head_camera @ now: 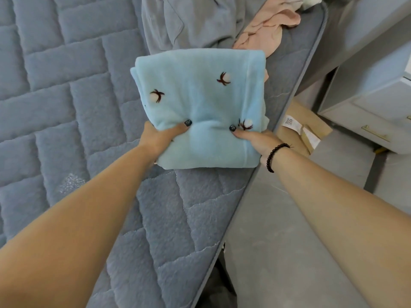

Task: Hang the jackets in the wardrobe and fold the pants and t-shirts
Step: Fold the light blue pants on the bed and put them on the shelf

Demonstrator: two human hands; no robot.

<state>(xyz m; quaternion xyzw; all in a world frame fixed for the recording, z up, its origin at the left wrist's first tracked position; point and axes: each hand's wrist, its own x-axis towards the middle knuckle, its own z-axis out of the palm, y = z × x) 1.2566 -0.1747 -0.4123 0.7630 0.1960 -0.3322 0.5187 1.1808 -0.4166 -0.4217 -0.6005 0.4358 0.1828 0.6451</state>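
Observation:
A folded light-blue fleece garment (200,103) with small brown-and-white flower marks is held over the right side of the bed. My left hand (160,135) grips its near left edge, thumb on top. My right hand (255,138), with a black bead bracelet at the wrist, grips its near right edge, thumb on top. The fingers of both hands are hidden under the cloth. Behind it lie a crumpled grey garment (189,21) and a pink garment (266,27).
The bed has a blue-grey quilted cover (66,96) whose right edge runs diagonally. Right of it is grey floor (278,218), a cardboard box (304,125) with labels, and a pale cabinet (367,103) with gold drawer handles.

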